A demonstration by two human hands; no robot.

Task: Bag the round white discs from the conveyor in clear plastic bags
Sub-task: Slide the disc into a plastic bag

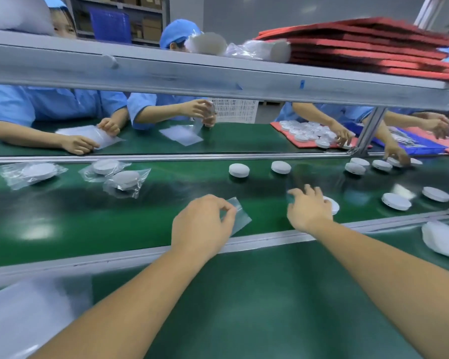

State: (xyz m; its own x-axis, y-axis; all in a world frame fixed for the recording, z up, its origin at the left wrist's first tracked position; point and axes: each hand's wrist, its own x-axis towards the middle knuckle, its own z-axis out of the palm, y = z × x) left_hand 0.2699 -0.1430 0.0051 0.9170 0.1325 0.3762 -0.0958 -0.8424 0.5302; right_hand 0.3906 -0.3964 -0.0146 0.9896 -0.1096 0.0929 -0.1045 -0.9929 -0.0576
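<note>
My left hand [201,221] pinches a small clear plastic bag [237,217] just above the green conveyor belt [88,216]. To its right, my right hand [307,207] reaches over a round white disc [332,205] on the belt, fingers spread and covering most of it; whether they grip it is unclear. More bare white discs lie on the belt: one at centre [239,169], another [281,167] beside it, two at the right [396,201] [436,194] and several at the far right. Three bagged discs [126,180] lie at the left.
Workers in blue sit across the belt, handling bags and discs. A red tray [290,137] of discs lies at the far right side. A grey shelf [218,76] overhead carries red sheets [373,45]. Stacks of clear bags lie at my near left [24,314] and right [443,239].
</note>
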